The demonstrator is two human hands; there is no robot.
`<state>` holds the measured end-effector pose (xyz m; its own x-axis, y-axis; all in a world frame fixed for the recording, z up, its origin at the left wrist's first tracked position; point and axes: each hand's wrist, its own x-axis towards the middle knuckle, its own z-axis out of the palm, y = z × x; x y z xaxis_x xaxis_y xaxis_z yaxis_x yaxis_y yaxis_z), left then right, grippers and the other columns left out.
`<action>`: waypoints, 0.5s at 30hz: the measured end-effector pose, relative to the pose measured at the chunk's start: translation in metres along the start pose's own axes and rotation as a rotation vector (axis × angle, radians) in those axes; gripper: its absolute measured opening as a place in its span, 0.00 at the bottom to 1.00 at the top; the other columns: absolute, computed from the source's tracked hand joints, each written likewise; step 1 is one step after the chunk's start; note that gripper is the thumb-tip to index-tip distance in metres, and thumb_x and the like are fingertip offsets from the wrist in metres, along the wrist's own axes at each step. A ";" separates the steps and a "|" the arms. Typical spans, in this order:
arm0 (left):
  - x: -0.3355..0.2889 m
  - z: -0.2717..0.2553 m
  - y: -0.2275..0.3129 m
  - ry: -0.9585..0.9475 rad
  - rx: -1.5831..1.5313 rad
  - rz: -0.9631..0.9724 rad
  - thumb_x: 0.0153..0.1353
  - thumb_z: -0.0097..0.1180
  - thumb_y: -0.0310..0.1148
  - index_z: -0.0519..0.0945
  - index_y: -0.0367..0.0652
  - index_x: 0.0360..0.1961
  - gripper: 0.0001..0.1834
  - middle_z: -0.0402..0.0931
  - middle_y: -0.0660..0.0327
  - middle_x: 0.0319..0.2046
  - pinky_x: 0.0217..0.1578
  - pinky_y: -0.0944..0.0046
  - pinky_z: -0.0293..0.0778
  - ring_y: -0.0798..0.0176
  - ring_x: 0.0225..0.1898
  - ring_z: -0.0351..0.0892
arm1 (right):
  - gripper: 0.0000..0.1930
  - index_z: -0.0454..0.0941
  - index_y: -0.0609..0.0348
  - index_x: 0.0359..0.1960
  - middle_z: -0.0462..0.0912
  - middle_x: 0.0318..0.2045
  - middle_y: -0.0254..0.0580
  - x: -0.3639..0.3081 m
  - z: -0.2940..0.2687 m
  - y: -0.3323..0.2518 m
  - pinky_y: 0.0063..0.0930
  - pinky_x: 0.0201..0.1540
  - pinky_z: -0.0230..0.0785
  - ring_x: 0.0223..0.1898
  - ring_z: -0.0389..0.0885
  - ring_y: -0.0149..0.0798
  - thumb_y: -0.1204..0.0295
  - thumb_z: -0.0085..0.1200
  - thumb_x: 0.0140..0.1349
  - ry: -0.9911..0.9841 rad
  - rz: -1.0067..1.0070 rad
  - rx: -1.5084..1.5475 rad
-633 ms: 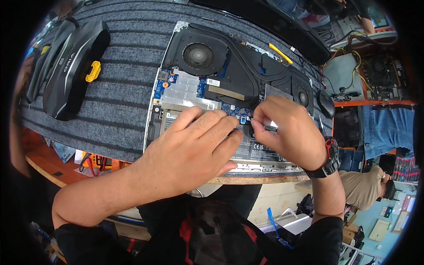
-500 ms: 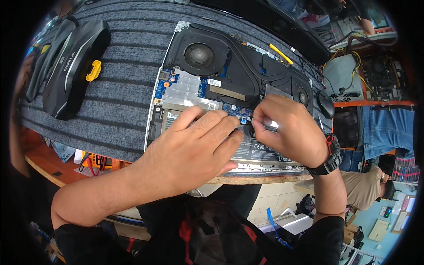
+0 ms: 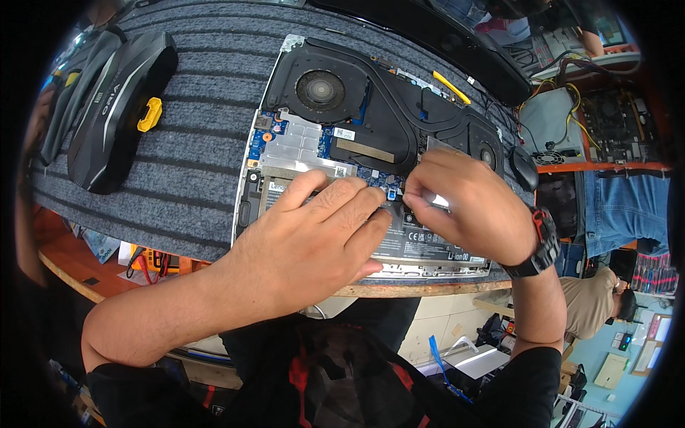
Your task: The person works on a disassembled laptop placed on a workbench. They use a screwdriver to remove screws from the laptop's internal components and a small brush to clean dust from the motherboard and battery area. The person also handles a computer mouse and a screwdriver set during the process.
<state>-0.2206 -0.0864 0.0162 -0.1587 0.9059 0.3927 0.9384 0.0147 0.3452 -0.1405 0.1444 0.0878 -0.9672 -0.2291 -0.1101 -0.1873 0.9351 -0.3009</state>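
An opened laptop (image 3: 385,153) lies on the table with its inside facing up, showing a large cooling fan (image 3: 320,90), a silver shield plate (image 3: 294,139) and a black battery (image 3: 421,246) along the near side. My left hand (image 3: 307,239) rests over the battery, fingers stretched out and slightly apart, holding nothing visible. Beside its fingertips sits a small blue connector (image 3: 392,193) on the circuit board. Just right of that connector, my right hand (image 3: 467,207) has thumb and forefinger pinched together at the battery's upper edge. Whatever is between those fingertips is hidden.
Left of the laptop stand a black case (image 3: 123,114) and a yellow clip-like piece (image 3: 150,114). A yellow strip (image 3: 451,86) and a long black bar-shaped device (image 3: 435,39) lie beyond. At right is a black mouse (image 3: 524,168). A yellow multimeter (image 3: 146,260) sits below the table edge.
My right hand and wrist have shifted slightly right and down, still pinched. The laptop has moved very slightly left. My left hand stays in place.
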 end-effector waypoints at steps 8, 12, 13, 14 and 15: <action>-0.001 0.001 0.000 0.011 -0.005 0.000 0.55 0.69 0.48 0.81 0.43 0.53 0.28 0.76 0.59 0.56 0.58 0.53 0.66 0.57 0.58 0.74 | 0.05 0.79 0.64 0.36 0.80 0.31 0.48 -0.015 0.014 -0.012 0.42 0.39 0.74 0.35 0.82 0.52 0.77 0.62 0.61 0.146 0.152 0.153; 0.000 0.001 0.000 0.001 -0.004 -0.001 0.55 0.69 0.48 0.81 0.42 0.53 0.28 0.76 0.59 0.56 0.58 0.53 0.66 0.57 0.58 0.74 | 0.05 0.79 0.65 0.36 0.80 0.31 0.47 -0.014 0.019 -0.012 0.37 0.36 0.74 0.32 0.82 0.47 0.79 0.63 0.60 0.160 0.222 0.258; 0.000 0.000 0.000 0.003 -0.002 -0.001 0.55 0.69 0.48 0.81 0.43 0.53 0.28 0.76 0.59 0.56 0.58 0.53 0.66 0.57 0.58 0.74 | 0.05 0.79 0.65 0.35 0.80 0.31 0.47 -0.014 0.020 -0.012 0.37 0.36 0.73 0.32 0.82 0.46 0.79 0.63 0.60 0.161 0.225 0.253; 0.000 0.000 0.001 0.003 0.000 -0.001 0.55 0.69 0.48 0.81 0.43 0.53 0.28 0.76 0.59 0.56 0.58 0.52 0.66 0.57 0.58 0.74 | 0.05 0.79 0.65 0.35 0.80 0.31 0.47 -0.014 0.021 -0.012 0.36 0.36 0.73 0.32 0.82 0.46 0.79 0.63 0.60 0.165 0.220 0.243; 0.000 0.000 0.001 0.003 0.002 -0.001 0.55 0.69 0.48 0.81 0.43 0.53 0.28 0.76 0.60 0.56 0.58 0.52 0.66 0.57 0.58 0.74 | 0.05 0.79 0.65 0.35 0.80 0.31 0.47 -0.013 0.022 -0.012 0.36 0.36 0.73 0.32 0.81 0.46 0.79 0.63 0.61 0.168 0.215 0.234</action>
<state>-0.2199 -0.0861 0.0170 -0.1602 0.9044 0.3955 0.9391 0.0163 0.3433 -0.1220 0.1300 0.0725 -0.9986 0.0324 -0.0428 0.0494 0.8654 -0.4986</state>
